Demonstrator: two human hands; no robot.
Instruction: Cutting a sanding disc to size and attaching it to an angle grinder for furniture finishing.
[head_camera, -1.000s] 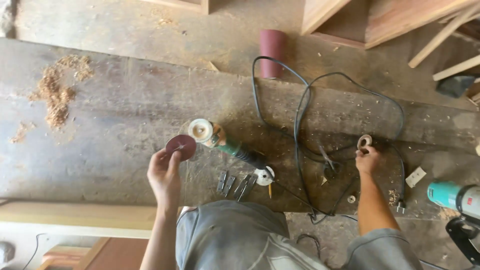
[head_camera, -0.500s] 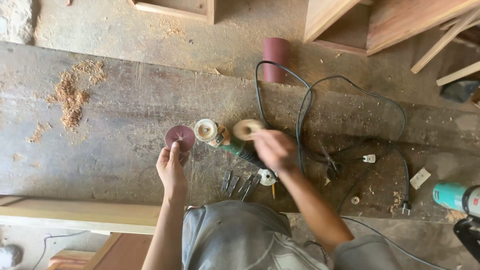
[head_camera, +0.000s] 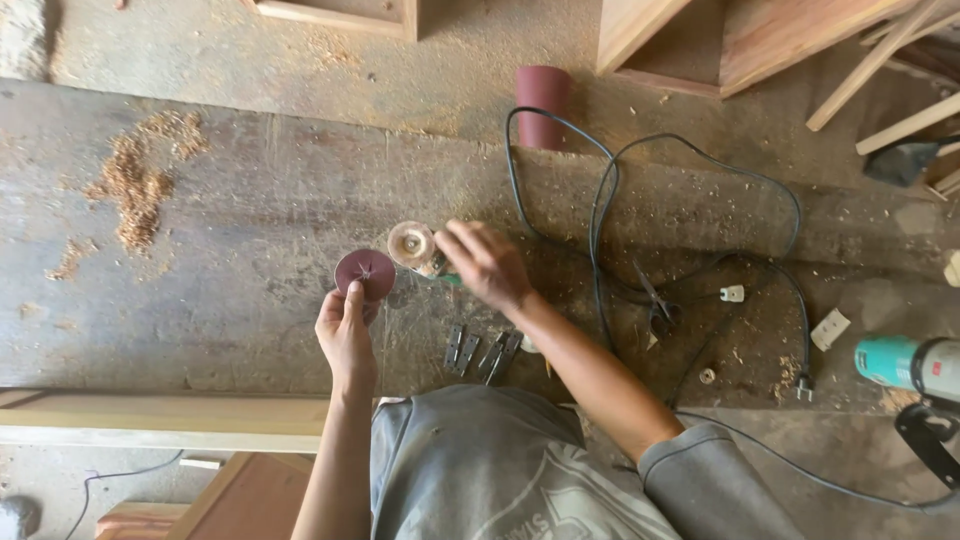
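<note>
My left hand (head_camera: 345, 330) holds a round maroon sanding disc (head_camera: 364, 273) upright by its lower edge, just left of the grinder. My right hand (head_camera: 485, 262) rests on a small green angle grinder (head_camera: 432, 262) lying on the worn concrete slab (head_camera: 250, 220), fingers closed over its body. The grinder's dusty round backing pad (head_camera: 411, 244) faces up beside the disc. The body of the tool is mostly hidden under my right hand.
Several metal wrench-like pieces (head_camera: 480, 350) lie near my lap. A black power cable (head_camera: 610, 220) loops right, with pliers (head_camera: 658, 310) and a plug (head_camera: 804, 385). A maroon sandpaper roll (head_camera: 541, 100) stands behind. Sawdust pile (head_camera: 135, 180) at left; a teal power tool (head_camera: 905, 365) at right.
My right hand came from the far right by the cable, carrying a small ring to the grinder, and now rests on the tool. The left hand keeps the disc near the pad.
</note>
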